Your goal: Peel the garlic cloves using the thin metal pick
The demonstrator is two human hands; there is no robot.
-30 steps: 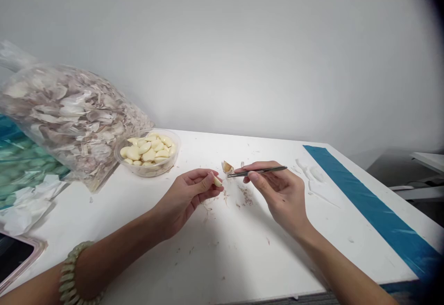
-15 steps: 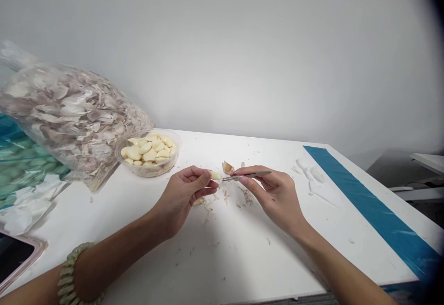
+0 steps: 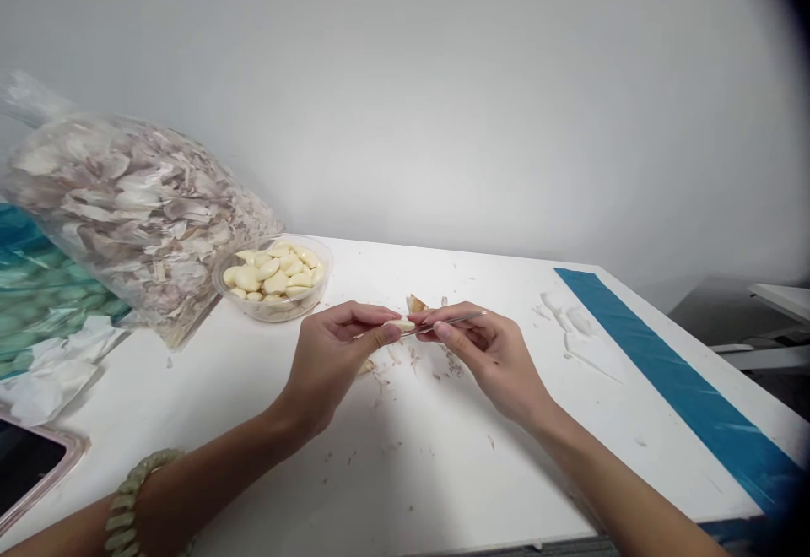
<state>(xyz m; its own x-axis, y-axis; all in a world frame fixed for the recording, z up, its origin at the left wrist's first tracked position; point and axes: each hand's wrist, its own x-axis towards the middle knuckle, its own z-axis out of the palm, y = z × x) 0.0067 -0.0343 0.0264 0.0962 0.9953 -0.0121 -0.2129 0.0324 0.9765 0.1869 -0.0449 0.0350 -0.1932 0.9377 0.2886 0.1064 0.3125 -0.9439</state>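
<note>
My left hand [image 3: 338, 350] pinches a peeled garlic clove [image 3: 400, 325] between thumb and fingers. My right hand [image 3: 487, 354] holds slim metal tweezers [image 3: 452, 323], whose tip reaches the clove near my left fingertips. Just behind the clove lies a papery piece of garlic [image 3: 416, 304]. Another pale clove [image 3: 365, 366] is partly hidden below my left hand. Garlic skin scraps [image 3: 396, 363] are scattered on the white table [image 3: 430, 464] beneath both hands.
A clear plastic tub [image 3: 272, 302] of peeled cloves stands at the table's back left, beside a bulging clear bag of garlic skins [image 3: 132, 219]. White tissue [image 3: 56, 371] and a pink-cased phone [image 3: 25, 464] lie at left. Blue tape [image 3: 683, 380] runs along the right side.
My hands have moved closer together. The tweezers have shifted left from the papery garlic piece to the clove in my left hand.
</note>
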